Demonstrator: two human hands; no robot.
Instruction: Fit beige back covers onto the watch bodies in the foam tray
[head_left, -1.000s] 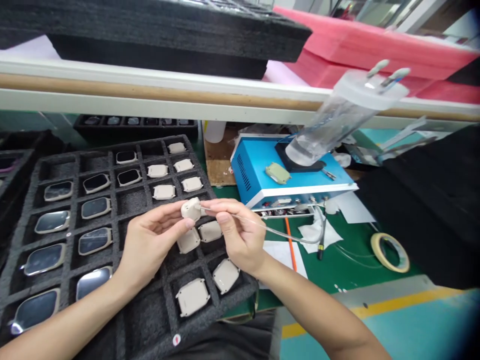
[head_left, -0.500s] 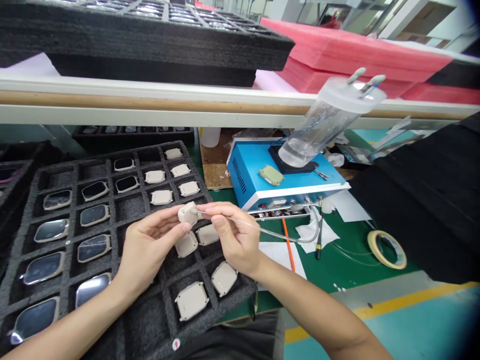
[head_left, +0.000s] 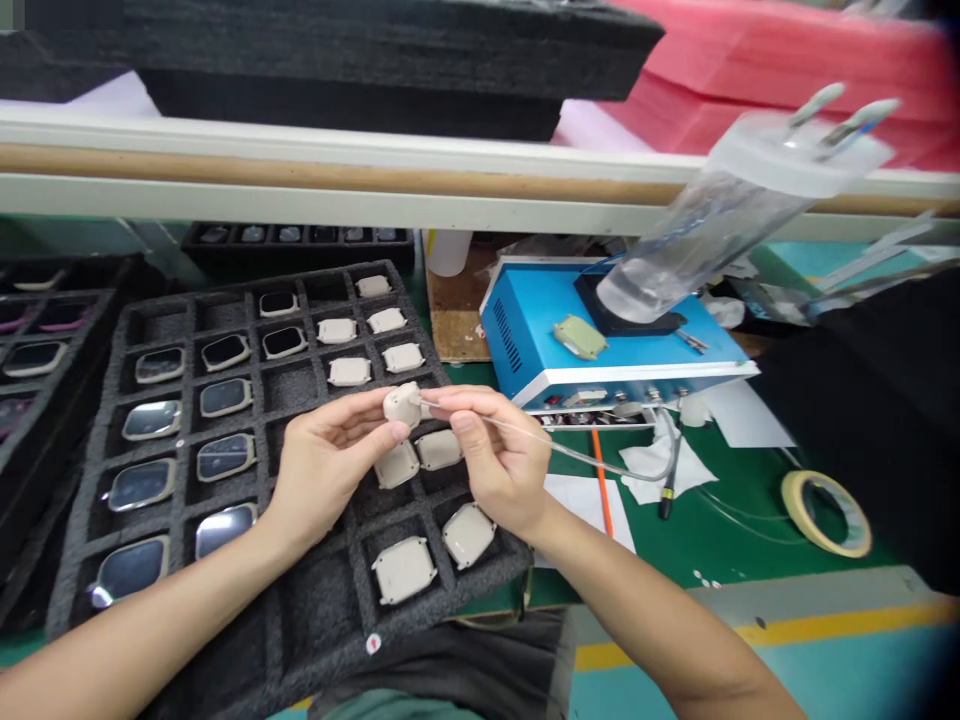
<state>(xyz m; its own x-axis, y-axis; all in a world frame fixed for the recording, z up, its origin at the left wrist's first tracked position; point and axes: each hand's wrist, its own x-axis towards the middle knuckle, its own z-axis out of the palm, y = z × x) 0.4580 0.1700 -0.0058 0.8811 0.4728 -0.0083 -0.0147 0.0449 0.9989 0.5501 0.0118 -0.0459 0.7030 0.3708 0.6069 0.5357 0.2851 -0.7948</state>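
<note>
My left hand point(head_left: 326, 465) pinches a small beige watch case point(head_left: 403, 404) between thumb and fingers, held up over the black foam tray point(head_left: 319, 600). My right hand point(head_left: 506, 460) is closed on a thin clear tube point(head_left: 581, 458), its end at the right side of the case. Whether the tip touches the case or goes into it is too small to tell. Below the hands, more beige cases point(head_left: 405, 570) lie in tray compartments. Watches with dark screens point(head_left: 226, 456) fill compartments toward the left.
A blue control box point(head_left: 525, 340) stands behind my right hand, carrying a tilted clear cylinder point(head_left: 697, 235) and a greenish case point(head_left: 580, 337). A tape roll point(head_left: 826, 513), white tissue point(head_left: 697, 468) and black-handled tool point(head_left: 670, 485) lie right. A shelf edge point(head_left: 337, 175) crosses above.
The view has shifted, so the tray and box appear farther right and slightly higher or lower. Both hands keep the same hold on the watch case and tube.
</note>
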